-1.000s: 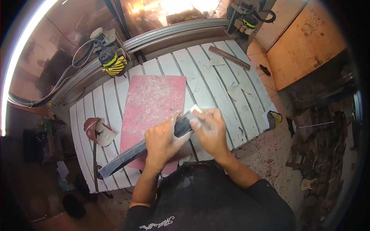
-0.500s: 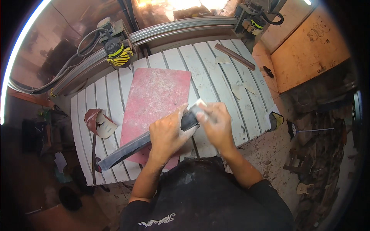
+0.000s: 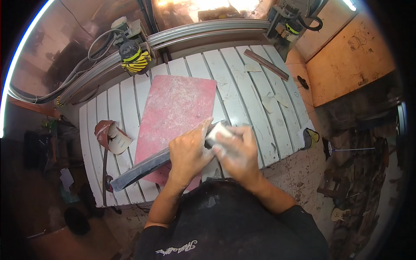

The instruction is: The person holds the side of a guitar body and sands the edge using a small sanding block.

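Note:
A long, dusty, dark grey bar slants over the table, its lower left end past a red board. My left hand is wrapped round it near its upper right end. In my right hand, slightly blurred, is a small pale folded piece of sandpaper, pressed against the bar's upper right end. Fingers and sandpaper partly cover that end. Whitish dust coats both hands. Under the bar lies the red board, scuffed with pale dust.
The white slatted table carries a curled sandpaper strip at left, a brown wood strip and pale scraps at right. Behind runs a metal rail with a black-and-yellow machine head. A guitar-shaped piece lies lower right.
My right hand has moved slightly down and left along the bar's end, and more of the pale sandpaper shows. My left hand and the bar stay nearly in place.

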Available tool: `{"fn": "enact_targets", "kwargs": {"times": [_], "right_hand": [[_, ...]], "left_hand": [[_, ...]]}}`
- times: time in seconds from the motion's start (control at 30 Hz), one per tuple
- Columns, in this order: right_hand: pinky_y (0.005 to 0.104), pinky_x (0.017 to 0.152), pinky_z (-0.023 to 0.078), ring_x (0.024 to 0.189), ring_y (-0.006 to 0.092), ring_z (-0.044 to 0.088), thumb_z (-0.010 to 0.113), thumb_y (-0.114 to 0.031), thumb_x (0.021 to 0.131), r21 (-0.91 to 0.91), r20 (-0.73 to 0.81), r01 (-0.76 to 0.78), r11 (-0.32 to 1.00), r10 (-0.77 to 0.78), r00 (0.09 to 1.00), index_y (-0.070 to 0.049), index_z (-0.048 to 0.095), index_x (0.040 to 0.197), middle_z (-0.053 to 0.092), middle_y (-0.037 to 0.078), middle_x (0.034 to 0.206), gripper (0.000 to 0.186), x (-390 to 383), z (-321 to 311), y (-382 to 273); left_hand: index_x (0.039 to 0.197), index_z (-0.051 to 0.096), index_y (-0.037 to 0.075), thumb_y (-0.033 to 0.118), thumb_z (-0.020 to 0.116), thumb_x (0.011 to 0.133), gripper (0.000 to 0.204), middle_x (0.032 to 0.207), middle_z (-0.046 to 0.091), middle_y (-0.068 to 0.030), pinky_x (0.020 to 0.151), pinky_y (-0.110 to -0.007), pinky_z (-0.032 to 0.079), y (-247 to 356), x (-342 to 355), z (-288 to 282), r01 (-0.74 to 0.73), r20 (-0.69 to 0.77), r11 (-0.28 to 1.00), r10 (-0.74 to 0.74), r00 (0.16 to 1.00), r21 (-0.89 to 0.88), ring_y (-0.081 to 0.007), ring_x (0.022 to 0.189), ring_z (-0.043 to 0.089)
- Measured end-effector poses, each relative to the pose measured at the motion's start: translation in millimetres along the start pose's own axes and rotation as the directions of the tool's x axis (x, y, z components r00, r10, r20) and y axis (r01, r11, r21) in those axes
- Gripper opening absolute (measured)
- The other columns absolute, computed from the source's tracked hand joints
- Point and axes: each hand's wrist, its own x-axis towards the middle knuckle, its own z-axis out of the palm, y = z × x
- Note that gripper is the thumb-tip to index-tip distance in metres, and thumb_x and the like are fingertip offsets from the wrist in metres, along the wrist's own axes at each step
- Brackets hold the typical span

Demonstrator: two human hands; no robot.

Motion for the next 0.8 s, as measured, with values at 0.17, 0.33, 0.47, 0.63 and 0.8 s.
{"fn": "enact_targets", "kwargs": {"times": [0.17,0.33,0.47,0.63,0.8], "right_hand": [[0.0437,0.093,0.052,0.105,0.0322,0.063,0.084,-0.017,0.087,-0.019,-0.002,-0.225,0.974,0.225,0.974,-0.007,0.080,0.117,0.064,0.016,0.111,0.032,12,4,12],[0.0438,0.094,0.052,0.104,0.0329,0.064,0.084,-0.018,0.088,0.027,0.002,-0.054,0.998,0.054,0.999,-0.005,0.080,0.116,0.065,0.017,0.115,0.031,11,6,17],[0.0438,0.093,0.053,0.102,0.0338,0.064,0.084,-0.020,0.088,0.103,-0.043,-0.295,0.950,0.301,0.953,-0.005,0.079,0.118,0.064,0.019,0.113,0.034,17,7,9],[0.0422,0.090,0.054,0.101,0.0324,0.064,0.083,-0.019,0.089,0.036,0.004,-0.154,0.987,0.154,0.988,-0.006,0.079,0.117,0.063,0.017,0.112,0.032,23,5,21],[0.0417,0.090,0.053,0.100,0.0329,0.064,0.082,-0.019,0.090,-0.113,-0.006,-0.028,0.993,0.027,1.000,-0.007,0.079,0.116,0.064,0.016,0.113,0.030,18,3,-8]], "left_hand": [[0.137,0.068,0.011,0.032,0.088,0.074,0.069,0.104,0.081,-0.0105,0.072,-0.042,0.060,8,5,-7,0.065,0.024,0.998,-0.066,0.998,0.015,-0.0313,0.087,0.078],[0.126,0.073,0.011,0.032,0.087,0.073,0.059,0.093,0.078,-0.0100,0.069,-0.043,0.059,2,2,1,0.011,-0.054,0.999,-0.009,0.999,0.039,-0.0320,0.080,0.076],[0.099,0.076,0.012,0.031,0.085,0.071,0.035,0.083,0.076,-0.0109,0.065,-0.044,0.058,9,7,-4,0.117,-0.055,0.992,-0.115,0.992,0.048,-0.0319,0.077,0.075],[0.101,0.076,0.012,0.035,0.087,0.073,0.037,0.081,0.075,-0.0105,0.063,-0.045,0.057,6,1,0,0.069,-0.102,0.997,-0.066,0.993,0.024,-0.0324,0.073,0.074],[0.099,0.078,0.013,0.040,0.088,0.074,0.038,0.081,0.075,-0.0099,0.062,-0.044,0.057,7,5,-3,0.091,-0.036,0.988,-0.087,0.996,0.121,-0.0313,0.072,0.074]]}}
